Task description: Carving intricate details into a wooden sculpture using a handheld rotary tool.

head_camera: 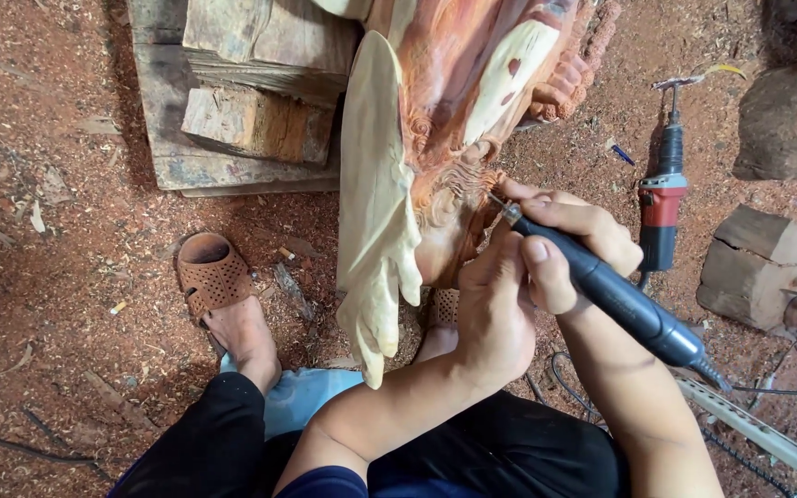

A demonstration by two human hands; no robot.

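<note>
A large wooden carving (pixel 435 120), pale and reddish, stands in front of me, with a pale wing-like part (pixel 375 231) hanging down. My right hand (pixel 574 235) grips a dark pen-shaped rotary carving tool (pixel 611 295) whose tip (pixel 495 203) touches the carved curls at the sculpture's lower edge. My left hand (pixel 491 304) rests against the tool's front and the wood, fingers curled beside the tip. A cable runs from the tool's rear end toward the lower right.
Rough wooden blocks (pixel 251 101) sit at the top left, behind the carving. A red and black power tool (pixel 661 207) lies on the sawdust floor (pixel 57 240) to the right, near wood chunks (pixel 758 263). My foot in a brown sandal (pixel 219 286) is at lower left.
</note>
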